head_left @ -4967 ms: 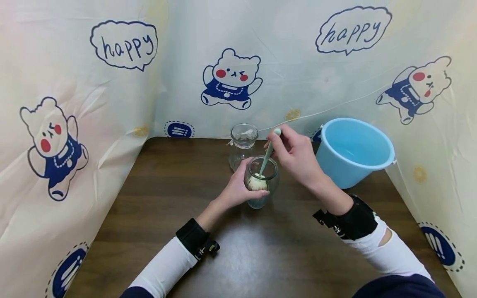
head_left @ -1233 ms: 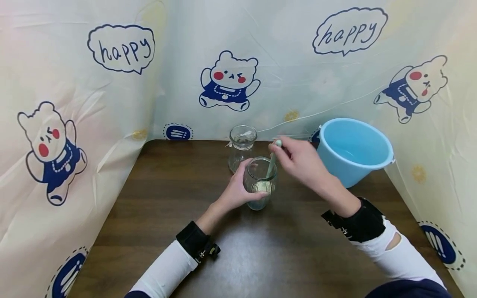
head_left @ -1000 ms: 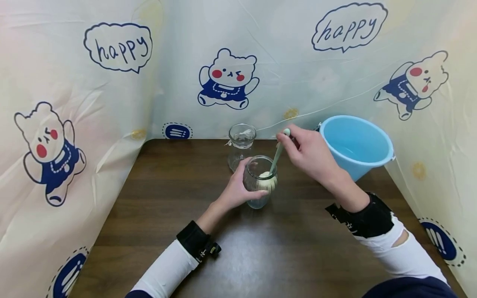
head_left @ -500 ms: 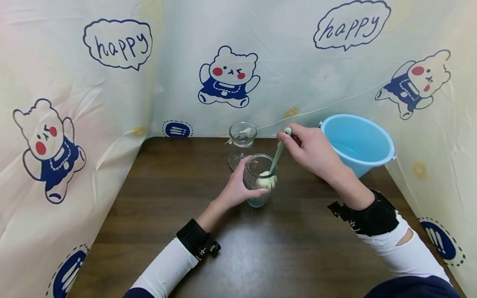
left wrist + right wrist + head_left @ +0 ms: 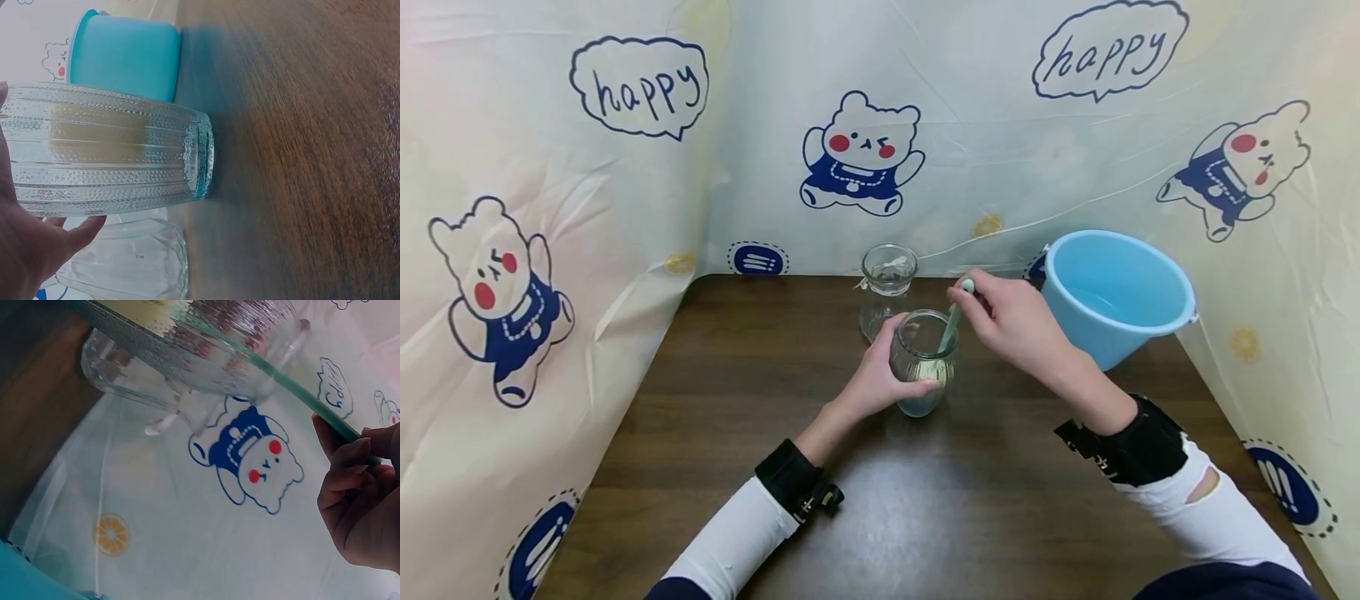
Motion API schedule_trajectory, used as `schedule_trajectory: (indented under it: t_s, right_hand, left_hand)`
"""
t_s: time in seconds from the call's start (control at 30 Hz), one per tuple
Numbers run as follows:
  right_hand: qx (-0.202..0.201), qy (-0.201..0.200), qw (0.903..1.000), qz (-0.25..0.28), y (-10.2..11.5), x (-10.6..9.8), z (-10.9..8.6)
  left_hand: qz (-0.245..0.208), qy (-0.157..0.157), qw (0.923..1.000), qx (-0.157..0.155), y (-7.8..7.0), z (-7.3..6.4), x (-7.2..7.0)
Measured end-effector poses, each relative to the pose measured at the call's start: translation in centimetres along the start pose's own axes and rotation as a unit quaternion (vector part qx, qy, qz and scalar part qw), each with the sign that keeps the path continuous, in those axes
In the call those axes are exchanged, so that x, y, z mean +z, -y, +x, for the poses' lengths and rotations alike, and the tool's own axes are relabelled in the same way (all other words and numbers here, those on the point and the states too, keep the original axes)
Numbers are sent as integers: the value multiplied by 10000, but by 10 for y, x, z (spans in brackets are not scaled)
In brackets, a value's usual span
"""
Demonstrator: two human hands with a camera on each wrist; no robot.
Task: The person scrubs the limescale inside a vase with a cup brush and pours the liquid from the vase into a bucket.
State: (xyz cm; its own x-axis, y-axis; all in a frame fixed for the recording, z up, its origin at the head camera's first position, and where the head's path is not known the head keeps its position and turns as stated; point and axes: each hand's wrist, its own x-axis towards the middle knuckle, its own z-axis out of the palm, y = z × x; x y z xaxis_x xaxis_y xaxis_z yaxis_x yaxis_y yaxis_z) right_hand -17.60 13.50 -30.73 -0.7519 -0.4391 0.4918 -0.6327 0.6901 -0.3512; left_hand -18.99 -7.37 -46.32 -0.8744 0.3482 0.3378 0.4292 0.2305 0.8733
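Observation:
My left hand grips a ribbed clear glass jar, thumb across its front and fingers behind. In the head view the jar stands mouth up on the table. My right hand pinches the green handle of a bottle brush near its top end. The handle slants down through the jar's mouth. Through the dotted glass, the brush's cream head shows as a blurred pale block. In the right wrist view, thumb and fingers close round the handle.
A second clear glass jar with a string tied at its neck stands just behind the held one. To the right is a light blue bucket. Printed cloth encloses the brown wooden table at the back and sides.
Over the last half second my right hand has come down and slightly left, pushing the brush head deeper into the jar. Earlier frames show it lower, then raised. My left hand keeps its hold.

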Motion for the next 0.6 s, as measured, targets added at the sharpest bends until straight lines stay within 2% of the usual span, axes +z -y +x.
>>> schedule_trajectory:
  t_s: [0.13,0.23,0.3,0.47,0.6]
  right_hand:
    - [-196,-549,9983,-27,5,-19,6]
    - [-265,-772,9967,7,6,-27,8]
    - [-270,-738,9969,17,5,-25,8]
    - [-229,-438,9988,-47,1,-7,2]
    - [-275,-462,9985,-141,1,-3,1]
  left_hand:
    - [179,-41,9998,-7,4,1,1]
    - [238,-61,9997,-8,3,1,2]
    - [240,-61,9997,7,2,2,1]
    - [164,-41,9999,34,1,1,1]
    - [146,-12,9999,-3,2,1,1]
